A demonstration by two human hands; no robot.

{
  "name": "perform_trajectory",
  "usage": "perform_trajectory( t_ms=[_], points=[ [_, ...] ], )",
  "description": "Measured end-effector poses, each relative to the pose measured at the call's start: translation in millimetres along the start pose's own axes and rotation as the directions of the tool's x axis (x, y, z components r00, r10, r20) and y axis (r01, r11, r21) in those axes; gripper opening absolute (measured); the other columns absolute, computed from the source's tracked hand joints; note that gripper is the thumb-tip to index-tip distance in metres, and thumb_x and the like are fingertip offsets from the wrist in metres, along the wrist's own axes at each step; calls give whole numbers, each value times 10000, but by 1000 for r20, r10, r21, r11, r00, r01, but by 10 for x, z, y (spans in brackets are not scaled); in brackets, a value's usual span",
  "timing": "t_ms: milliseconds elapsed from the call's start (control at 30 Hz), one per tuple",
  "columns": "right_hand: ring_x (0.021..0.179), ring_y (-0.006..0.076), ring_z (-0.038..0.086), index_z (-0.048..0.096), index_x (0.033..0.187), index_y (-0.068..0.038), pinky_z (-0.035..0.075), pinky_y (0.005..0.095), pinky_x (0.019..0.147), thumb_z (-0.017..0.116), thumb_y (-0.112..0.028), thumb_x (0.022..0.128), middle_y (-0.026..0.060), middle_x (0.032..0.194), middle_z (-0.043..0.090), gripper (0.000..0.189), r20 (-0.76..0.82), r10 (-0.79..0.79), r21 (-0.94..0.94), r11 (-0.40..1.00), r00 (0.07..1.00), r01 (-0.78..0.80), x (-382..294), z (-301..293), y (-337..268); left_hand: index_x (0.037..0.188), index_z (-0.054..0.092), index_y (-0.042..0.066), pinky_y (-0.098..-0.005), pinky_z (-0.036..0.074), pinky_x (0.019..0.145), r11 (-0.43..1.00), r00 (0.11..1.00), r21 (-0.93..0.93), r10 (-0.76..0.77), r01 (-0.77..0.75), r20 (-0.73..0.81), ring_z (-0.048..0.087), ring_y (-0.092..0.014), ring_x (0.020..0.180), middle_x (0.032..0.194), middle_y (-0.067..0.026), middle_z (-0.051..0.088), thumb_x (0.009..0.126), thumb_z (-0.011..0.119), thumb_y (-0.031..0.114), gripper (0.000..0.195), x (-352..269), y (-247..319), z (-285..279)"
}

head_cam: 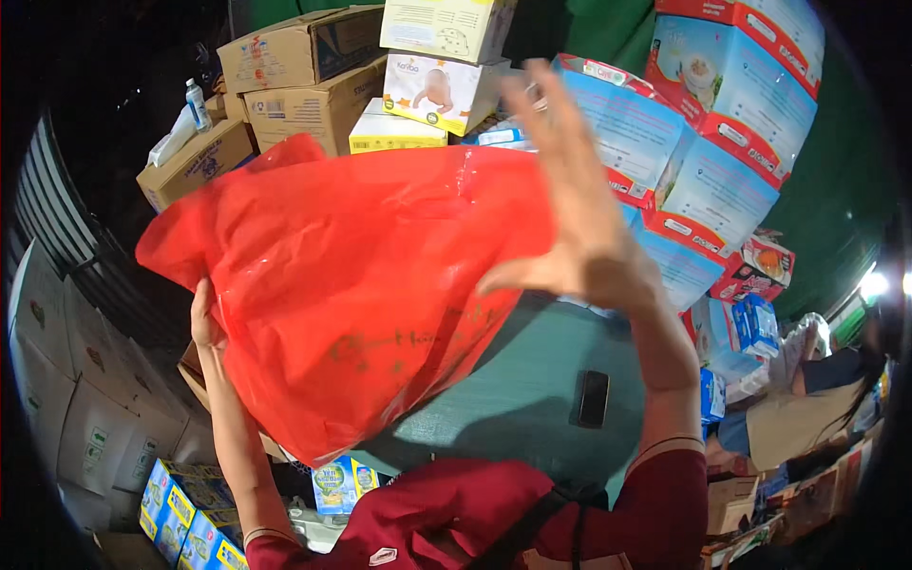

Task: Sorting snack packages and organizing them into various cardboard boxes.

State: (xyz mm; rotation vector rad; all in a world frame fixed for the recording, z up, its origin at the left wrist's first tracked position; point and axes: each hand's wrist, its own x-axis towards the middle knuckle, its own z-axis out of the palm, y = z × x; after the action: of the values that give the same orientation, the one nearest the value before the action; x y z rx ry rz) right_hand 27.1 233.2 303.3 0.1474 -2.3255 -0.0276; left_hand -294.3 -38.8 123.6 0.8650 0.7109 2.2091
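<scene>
A large red plastic bag [370, 263] is spread out in front of my chest, with dark printed writing on its lower part. My left hand [206, 317] grips the bag's left edge, its fingers partly hidden behind the plastic. At the bag's right side my right hand [573, 221] is raised, blurred, with its fingers pointing up and the thumb apart; it seems to hold nothing. Whether the right thumb touches the plastic cannot be told. Under the bag is a green-covered table [527, 385], and a dark mobile phone [593, 399] lies on it near my right forearm.
Blue-and-red cartons [719, 189] are stacked at the right back. Brown cardboard boxes [306, 107] and a white baby-product box [445, 92] stand behind the bag. A plastic bottle [198, 105] sits at the left back. Blue-and-yellow drink packs [189, 516] are at lower left. Another person [791, 406] is at the right.
</scene>
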Motion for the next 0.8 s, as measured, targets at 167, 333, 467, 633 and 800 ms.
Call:
perform_trajectory(
  t_ms=[167,333,467,633,800],
  points=[
    [1292,370,98,76,1364,-84,110,497,1047,785,-401,489,223,1379,127,1170,173,-103,-22,994,979,109,407,402,55,1339,214,55,-448,227,1031,986,961,-24,164,-163,222,257,-293,1261,1384,-135,227,916,294,286,489,-43,35,-64],
    [1003,244,508,376,1182,38,398,317,865,754,-394,602,193,1099,525,816,583,-565,811,450,584,-373,497,690,-181,1345,177,38,-446,196,1042,999,961,-30,20,-12,274,226,-310,1272,1395,-141,193,915,281,296,512,104,1,140],
    [698,208,571,558,806,68,449,347,646,730,-444,617,154,754,609,572,616,-513,765,572,598,-297,378,863,-146,1343,183,43,-468,214,1030,1000,934,5,3,-5,357,250,-326,1259,1380,-162,221,901,317,319,538,122,0,365],
    [764,267,576,556,840,85,457,334,695,633,-430,704,170,763,590,537,837,-251,401,886,486,-232,396,705,-124,1336,208,47,-468,228,1024,999,883,1,41,-47,468,286,-324,1241,1361,-167,263,902,321,320,525,267,-17,447],
    [800,305,568,526,946,70,443,358,708,536,-257,791,200,806,574,362,115,-465,588,744,878,317,576,833,269,1321,256,39,-446,237,1024,999,951,-31,37,-29,307,303,-315,1232,1351,-161,288,914,288,306,489,380,103,470]
  ],
)
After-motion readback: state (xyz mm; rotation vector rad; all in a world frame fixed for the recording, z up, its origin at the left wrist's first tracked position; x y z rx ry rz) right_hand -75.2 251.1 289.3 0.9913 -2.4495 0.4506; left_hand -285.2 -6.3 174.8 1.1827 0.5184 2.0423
